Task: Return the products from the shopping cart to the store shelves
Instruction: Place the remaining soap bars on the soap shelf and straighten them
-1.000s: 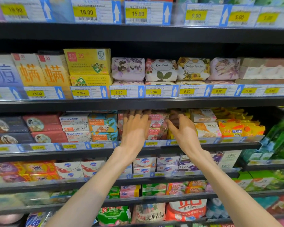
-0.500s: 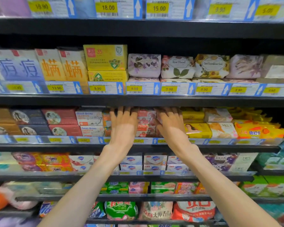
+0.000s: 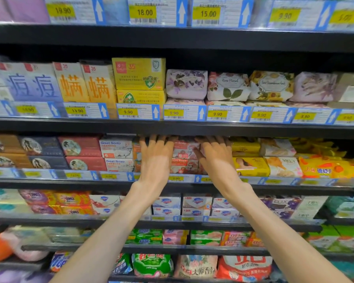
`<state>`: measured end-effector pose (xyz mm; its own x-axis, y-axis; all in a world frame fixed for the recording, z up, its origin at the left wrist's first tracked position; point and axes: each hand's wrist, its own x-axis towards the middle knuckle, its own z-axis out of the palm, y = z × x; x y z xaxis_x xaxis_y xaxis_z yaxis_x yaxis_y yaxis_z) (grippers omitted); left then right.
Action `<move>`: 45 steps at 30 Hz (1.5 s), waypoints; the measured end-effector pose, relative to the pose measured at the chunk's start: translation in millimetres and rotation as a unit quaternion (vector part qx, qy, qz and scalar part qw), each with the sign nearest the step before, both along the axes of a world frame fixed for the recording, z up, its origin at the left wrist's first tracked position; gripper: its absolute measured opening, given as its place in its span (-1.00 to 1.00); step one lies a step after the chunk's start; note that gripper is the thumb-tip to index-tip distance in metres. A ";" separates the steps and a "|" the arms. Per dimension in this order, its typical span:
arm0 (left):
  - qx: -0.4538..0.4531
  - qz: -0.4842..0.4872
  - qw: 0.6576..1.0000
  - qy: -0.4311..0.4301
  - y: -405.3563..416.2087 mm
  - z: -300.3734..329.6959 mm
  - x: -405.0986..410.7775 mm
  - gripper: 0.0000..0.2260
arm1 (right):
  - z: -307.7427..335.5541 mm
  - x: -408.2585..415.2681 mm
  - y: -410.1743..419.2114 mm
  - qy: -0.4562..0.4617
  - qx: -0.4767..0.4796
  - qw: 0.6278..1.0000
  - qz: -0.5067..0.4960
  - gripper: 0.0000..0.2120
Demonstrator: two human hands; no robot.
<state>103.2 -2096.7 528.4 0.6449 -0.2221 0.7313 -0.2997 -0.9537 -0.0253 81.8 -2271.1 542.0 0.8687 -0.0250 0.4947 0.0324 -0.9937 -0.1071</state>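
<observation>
just the one head cam, up close, facing the soap shelves (image 3: 178,127) straight on at 12 o'clock.

Bright, even store light falls from above, and dark shadow sits under each shelf board (image 3: 172,127). The price tags (image 3: 143,12) along the top glare slightly. Edges bow and blur, worst at the lower left.

Pink cardboard Goat Soap boxes (image 3: 184,155) stacked on black metal shelf (image 3: 172,185), btwn left hand (image 3: 155,158) & right hand (image 3: 218,160); white cardboard Goat Soap boxes (image 3: 117,153) just left.
</observation>
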 end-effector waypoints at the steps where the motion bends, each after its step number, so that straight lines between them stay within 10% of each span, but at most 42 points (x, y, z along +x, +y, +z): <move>1: 0.001 0.000 1.000 0.001 -0.2 -0.8 -0.2 -0.77 | -1.9 0.2 -0.7 -0.005 0.001 1.000 0.003 -0.70; 23: -0.058 -0.050 0.994 0.080 73.6 -52.0 -60.3 -0.77 | -50.8 -43.6 51.8 -0.103 0.034 0.970 0.220 -0.76; 45: -0.050 -0.148 0.974 0.161 111.4 -48.4 -30.8 -0.64 | -63.0 -31.0 118.1 -0.050 0.050 0.992 0.100 -0.69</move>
<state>72.4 -1985.3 480.1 0.7630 -0.3710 0.5293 -0.5393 -0.8168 0.2048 50.9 -2153.0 479.0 0.8074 0.0896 0.5832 0.2438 -0.9508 -0.1914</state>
